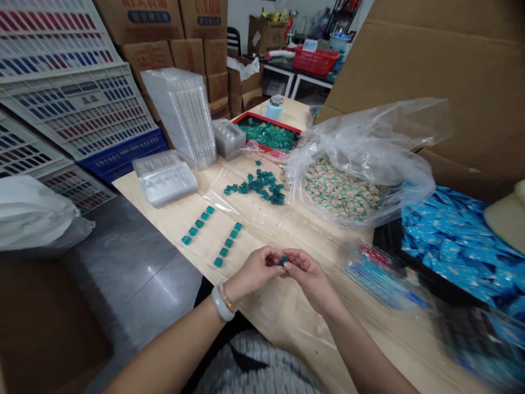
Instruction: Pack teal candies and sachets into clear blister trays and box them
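Between the fingertips of both hands is a small dark teal square piece (283,261), partly covered by the fingers. My left hand (262,267), with a pale bangle at the wrist, pinches it from one side. From the other side my right hand (302,269) pinches it too. Left of the hands, a row of teal squares (224,251) lies on the table, and a second row of teal squares (196,231) runs beside it. Farther back is a loose pile of teal pieces (262,183). What the pieces are made of I cannot tell.
A clear plastic bag (394,158) of small tan-and-green packets stands right of the pile. Clear plastic trays (164,178) and a tall tray stack (184,115) stand at the left edge. Behind are a red tray (287,150) and a blue mug (274,109). Blue wrappers (455,235) lie right.
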Available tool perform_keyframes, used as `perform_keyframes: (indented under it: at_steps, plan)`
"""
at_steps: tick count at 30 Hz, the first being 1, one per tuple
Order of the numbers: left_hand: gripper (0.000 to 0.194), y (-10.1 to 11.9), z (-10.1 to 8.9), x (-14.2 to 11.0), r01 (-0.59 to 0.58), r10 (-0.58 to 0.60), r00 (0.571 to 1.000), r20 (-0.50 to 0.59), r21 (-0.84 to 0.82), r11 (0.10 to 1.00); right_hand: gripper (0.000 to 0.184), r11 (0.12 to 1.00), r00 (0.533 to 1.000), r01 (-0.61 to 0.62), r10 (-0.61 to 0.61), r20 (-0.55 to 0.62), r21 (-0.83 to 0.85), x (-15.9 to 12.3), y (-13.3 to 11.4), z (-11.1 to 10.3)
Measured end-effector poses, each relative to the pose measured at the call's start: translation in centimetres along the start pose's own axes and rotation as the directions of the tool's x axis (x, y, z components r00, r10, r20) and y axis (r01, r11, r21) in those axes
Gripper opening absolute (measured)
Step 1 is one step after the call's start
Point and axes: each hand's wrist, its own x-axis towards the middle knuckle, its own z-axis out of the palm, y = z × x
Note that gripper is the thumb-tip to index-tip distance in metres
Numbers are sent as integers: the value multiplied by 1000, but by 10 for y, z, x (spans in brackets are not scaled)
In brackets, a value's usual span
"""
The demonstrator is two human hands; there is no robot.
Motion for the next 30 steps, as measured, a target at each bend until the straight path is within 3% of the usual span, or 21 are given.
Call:
perform_keyframes:
  at_steps: [5,8,13,16,20,23,26,30]
  plan:
    - [24,6,-4,1,45,-46,999,-11,-72,996,23,988,999,-50,48,16,149,1,-4,9]
    - [24,7,-5,2,92,-85,995,51,-169,981,24,983,999,-52,49,24,174,2,-5,11]
    - [25,11,-11,0,236,-167,959,231,-316,919,26,997,999,-7,10,-40,83,5,0,14]
    - [26,13,-13,-3,304,-194,940,281,-426,852,22,993,994,97,-101,-53,-63,6,2,15]
    - [33,9,-10,-8,317,-239,948,211,-550,773,16,847,940,331,-334,68,-417,2,1,17]
    - [37,4,-10,-14,288,-230,957,174,-544,788,15,794,927,376,-326,187,-479,-5,1,20]
    - [39,-2,-17,-24,279,-232,959,161,-408,869,10,707,911,409,-349,220,-577,-12,8,21]
    - [33,-14,-30,-37,206,-212,975,-69,-93,974,13,466,885,423,-396,245,-777,-13,24,15]
